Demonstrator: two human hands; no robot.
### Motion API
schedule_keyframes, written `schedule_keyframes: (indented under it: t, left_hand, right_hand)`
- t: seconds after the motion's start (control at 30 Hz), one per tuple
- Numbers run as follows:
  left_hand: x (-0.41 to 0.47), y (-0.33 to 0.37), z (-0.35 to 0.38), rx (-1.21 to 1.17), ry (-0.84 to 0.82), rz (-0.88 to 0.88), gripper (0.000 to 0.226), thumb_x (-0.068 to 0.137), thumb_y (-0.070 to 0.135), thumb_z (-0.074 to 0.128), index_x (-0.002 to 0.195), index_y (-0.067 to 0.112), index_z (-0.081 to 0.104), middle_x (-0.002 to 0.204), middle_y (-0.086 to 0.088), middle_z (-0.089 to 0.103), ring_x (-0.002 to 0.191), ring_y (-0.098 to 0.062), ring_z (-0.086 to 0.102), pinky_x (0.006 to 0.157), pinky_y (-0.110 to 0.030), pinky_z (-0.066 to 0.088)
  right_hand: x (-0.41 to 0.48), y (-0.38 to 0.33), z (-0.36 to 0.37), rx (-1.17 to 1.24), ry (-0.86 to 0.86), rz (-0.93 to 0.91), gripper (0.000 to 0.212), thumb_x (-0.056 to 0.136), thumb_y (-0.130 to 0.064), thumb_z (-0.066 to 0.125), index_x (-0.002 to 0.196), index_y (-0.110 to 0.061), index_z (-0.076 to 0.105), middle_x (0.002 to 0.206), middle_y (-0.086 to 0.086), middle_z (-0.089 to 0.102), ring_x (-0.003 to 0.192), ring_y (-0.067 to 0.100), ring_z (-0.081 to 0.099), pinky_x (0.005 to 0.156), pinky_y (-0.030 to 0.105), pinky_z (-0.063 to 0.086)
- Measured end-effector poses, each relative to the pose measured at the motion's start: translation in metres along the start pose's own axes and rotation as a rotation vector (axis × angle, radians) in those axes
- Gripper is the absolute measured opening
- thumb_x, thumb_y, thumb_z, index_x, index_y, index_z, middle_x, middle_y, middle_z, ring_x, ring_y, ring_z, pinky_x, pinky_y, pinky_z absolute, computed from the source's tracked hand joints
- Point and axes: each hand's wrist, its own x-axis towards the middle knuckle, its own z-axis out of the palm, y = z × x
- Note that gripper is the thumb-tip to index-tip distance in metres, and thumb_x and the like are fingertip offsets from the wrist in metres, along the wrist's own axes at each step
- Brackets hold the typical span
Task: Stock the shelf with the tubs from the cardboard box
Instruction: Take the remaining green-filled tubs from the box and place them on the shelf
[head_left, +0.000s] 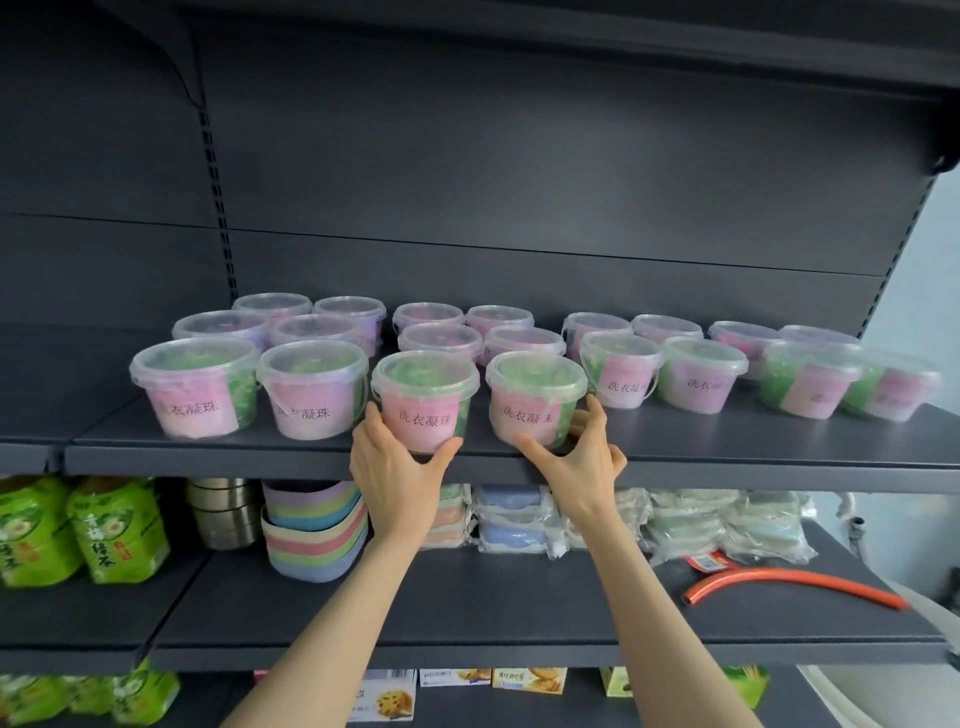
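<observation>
Two lidded tubs gripped at the front edge of a dark grey shelf.

The left hand (397, 467) grasps the base of the left-hand tub (423, 400), thumb on its right side and fingers curled round its left. The right hand (576, 462) grasps the right-hand tub (535, 400), thumb at its left and fingers wrapped round its right. Both tubs are upright, just beside each other at the front lip of the shelf (753, 457), in line with the other tubs (311, 389) of the front row. These are clear, with pink labels and green contents, and more rows stand behind. On the shelf below lie green tea bags (119, 530), a stack of pastel bowls (311, 530) and an orange hose (789, 584).
</observation>
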Motion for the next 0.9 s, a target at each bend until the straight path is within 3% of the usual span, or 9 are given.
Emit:
schedule_keyframes:
  t: [0.13,0.23,0.33,0.43,0.5,0.6,0.67,0.77,0.9]
  left_hand:
    - [-0.003,-0.002,0.004,0.049,0.010,0.055,0.097,0.063,0.043,0.082,0.134,-0.003,0.035,0.122,-0.023,0.049,0.113,-0.039,0.046,0.100,-0.048,0.036]
    - [-0.003,-0.002,0.002,0.035,-0.008,0.064,0.097,0.067,0.041,0.080,0.137,-0.004,0.031,0.134,-0.020,0.047,0.123,-0.038,0.042,0.112,-0.048,0.024]
    - [-0.002,-0.003,-0.002,-0.033,-0.036,0.019,0.098,0.066,0.041,0.081,0.138,-0.001,0.031,0.136,-0.018,0.046,0.125,-0.034,0.040,0.110,-0.047,0.028]
    - [-0.001,-0.004,-0.004,-0.061,-0.050,0.003,0.097,0.065,0.039,0.082,0.138,0.000,0.031,0.133,-0.018,0.046,0.123,-0.033,0.040,0.107,-0.046,0.031]
    - [-0.001,-0.003,-0.003,-0.044,-0.056,0.012,0.095,0.065,0.039,0.082,0.136,-0.002,0.033,0.131,-0.019,0.048,0.120,-0.034,0.041,0.105,-0.047,0.033]
    - [-0.002,-0.002,-0.004,-0.029,-0.064,0.016,0.094,0.067,0.038,0.081,0.136,-0.003,0.032,0.130,-0.020,0.048,0.118,-0.035,0.041,0.104,-0.047,0.034]
    - [-0.003,-0.001,-0.005,-0.016,-0.072,0.033,0.094,0.070,0.039,0.079,0.138,-0.004,0.029,0.134,-0.020,0.045,0.122,-0.036,0.039,0.107,-0.049,0.031]
    - [-0.003,-0.001,-0.006,0.004,-0.077,0.056,0.092,0.074,0.039,0.076,0.139,-0.005,0.029,0.137,-0.020,0.045,0.124,-0.036,0.040,0.109,-0.050,0.028]
    - [0.003,-0.005,-0.007,0.077,-0.073,0.041,0.089,0.070,0.049,0.075,0.132,-0.003,0.039,0.127,-0.018,0.055,0.116,-0.037,0.049,0.103,-0.049,0.035]
  right_hand:
    - [0.002,-0.013,0.012,-0.194,0.029,0.087,0.136,0.053,-0.071,0.075,0.150,-0.013,0.000,0.145,0.003,0.035,0.135,0.021,0.031,0.111,0.041,0.010]
    - [0.003,-0.017,0.020,-0.242,0.145,0.103,0.121,0.054,-0.068,0.076,0.145,-0.010,0.019,0.137,0.006,0.040,0.131,0.024,0.036,0.109,0.041,0.013]
    - [0.005,-0.009,0.016,-0.140,0.161,0.064,0.105,0.057,-0.058,0.079,0.138,-0.011,0.032,0.132,0.002,0.045,0.125,0.018,0.040,0.110,0.037,0.013]
    - [0.000,-0.002,0.006,0.066,0.087,0.067,0.103,0.055,-0.052,0.083,0.137,-0.016,0.033,0.126,-0.002,0.053,0.105,0.000,0.027,0.114,0.039,0.017]
    - [-0.005,0.000,0.001,0.164,0.040,0.080,0.098,0.054,-0.051,0.080,0.134,-0.021,0.032,0.113,-0.008,0.057,0.105,0.001,0.020,0.113,0.041,0.020]
    - [-0.007,-0.002,-0.006,0.148,-0.024,0.060,0.090,0.062,-0.048,0.079,0.134,-0.022,0.031,0.112,-0.010,0.057,0.106,0.001,0.021,0.114,0.041,0.016]
    - [-0.005,-0.008,-0.007,0.073,-0.081,0.056,0.099,0.058,-0.056,0.073,0.138,-0.018,0.029,0.119,-0.008,0.053,0.098,-0.005,0.021,0.116,0.040,0.011]
    - [0.001,-0.017,0.003,-0.129,-0.054,0.108,0.121,0.044,-0.074,0.072,0.138,-0.012,0.027,0.134,0.000,0.041,0.128,0.016,0.032,0.116,0.040,0.008]
    - [0.005,-0.025,0.015,-0.167,0.050,0.131,0.106,0.054,-0.064,0.079,0.131,-0.007,0.033,0.131,0.002,0.043,0.127,0.021,0.041,0.112,0.041,0.011]
